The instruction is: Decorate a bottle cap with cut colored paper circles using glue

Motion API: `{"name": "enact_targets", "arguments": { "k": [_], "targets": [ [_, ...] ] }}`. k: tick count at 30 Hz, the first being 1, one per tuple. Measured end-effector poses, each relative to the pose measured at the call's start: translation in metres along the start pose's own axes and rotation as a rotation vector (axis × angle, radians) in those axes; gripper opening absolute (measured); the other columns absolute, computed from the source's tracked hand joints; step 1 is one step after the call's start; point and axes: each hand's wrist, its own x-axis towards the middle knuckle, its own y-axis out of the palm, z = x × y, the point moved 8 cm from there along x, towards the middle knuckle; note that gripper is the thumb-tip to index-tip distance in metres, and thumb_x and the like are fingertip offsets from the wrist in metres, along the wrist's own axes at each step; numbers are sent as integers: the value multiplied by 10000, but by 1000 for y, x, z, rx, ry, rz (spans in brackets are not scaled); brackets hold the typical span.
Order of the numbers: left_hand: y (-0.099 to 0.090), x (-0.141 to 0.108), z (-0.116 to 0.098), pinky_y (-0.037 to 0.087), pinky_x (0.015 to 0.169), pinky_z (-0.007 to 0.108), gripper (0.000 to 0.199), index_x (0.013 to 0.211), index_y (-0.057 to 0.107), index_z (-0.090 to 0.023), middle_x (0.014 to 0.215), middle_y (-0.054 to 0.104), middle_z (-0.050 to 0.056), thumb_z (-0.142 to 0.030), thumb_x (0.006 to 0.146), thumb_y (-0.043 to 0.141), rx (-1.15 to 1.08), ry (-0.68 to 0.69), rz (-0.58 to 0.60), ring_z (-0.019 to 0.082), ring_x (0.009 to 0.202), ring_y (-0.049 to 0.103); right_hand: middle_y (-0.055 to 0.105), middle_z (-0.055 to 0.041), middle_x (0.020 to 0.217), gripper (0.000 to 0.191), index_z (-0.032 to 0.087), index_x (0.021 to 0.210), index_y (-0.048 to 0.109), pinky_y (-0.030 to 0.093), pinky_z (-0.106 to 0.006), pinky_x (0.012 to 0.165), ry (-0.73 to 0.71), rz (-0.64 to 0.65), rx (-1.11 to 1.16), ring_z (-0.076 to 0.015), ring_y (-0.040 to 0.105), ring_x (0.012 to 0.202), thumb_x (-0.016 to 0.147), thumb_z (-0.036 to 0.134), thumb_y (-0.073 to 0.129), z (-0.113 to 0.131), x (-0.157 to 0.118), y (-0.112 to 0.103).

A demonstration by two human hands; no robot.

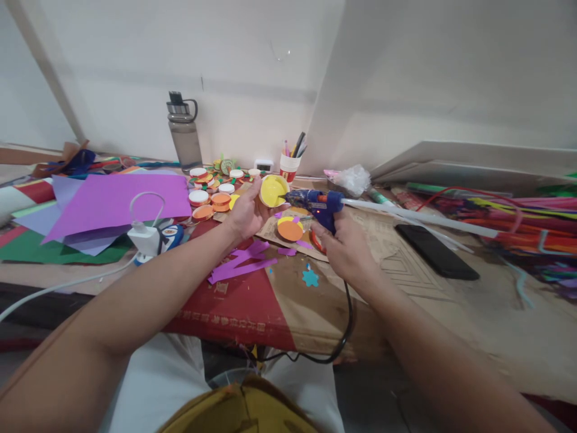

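Note:
My left hand [251, 211] holds a small round cup with a yellow inside [273, 191], its opening tilted toward me. A blue glue gun [328, 204] is gripped in my right hand [345, 243], its nozzle at the cup's right rim. A long white glue stick [419, 219] sticks out of the gun's back, and a black cord hangs below. Under the gun lie an orange and yellow disc [291, 230] and purple paper strips [243, 261]. Nearer to me is a blue flower-shaped cutout [310, 276].
Purple paper sheets [121, 201], a white plug [145, 240] and round lids [199, 198] are on the left. Behind stand a water bottle [184, 135] and a pen cup [290, 163]. A black phone [436, 251] and colourful craft stems [541, 231] lie right.

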Motion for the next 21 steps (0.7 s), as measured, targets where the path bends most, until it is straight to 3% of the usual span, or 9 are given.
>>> {"name": "enact_targets", "arguments": {
  "k": [5,11,15,21],
  "targets": [
    [0,0,-1,561,873,357,368,1125,650,-175,1063,728,89,-447,941,482,5,16,6,199,983,676,694,-111,992,397,217,1244,538,488,-429,738,42,22,23,-288,650,866,882,377,510,-5,0,3],
    [7,-4,10,564,846,356,434,1116,655,-145,1055,726,119,-481,948,440,69,-72,82,232,983,693,676,-110,1002,360,208,1202,549,484,-432,760,-39,-82,3,-276,630,866,871,346,515,0,3,-7],
    [11,-7,13,571,800,345,444,1107,660,-138,1043,730,127,-472,959,408,114,-80,113,251,981,700,657,-87,907,335,206,1180,549,482,-416,728,-9,-92,12,-251,619,787,887,362,512,-2,3,-9],
    [10,-6,14,562,827,369,460,1141,647,-128,1070,723,149,-474,959,404,138,-83,108,265,974,702,652,-76,885,318,213,1170,551,482,-412,740,-22,-92,26,-252,624,812,884,349,525,1,2,-10]
  ]
}}
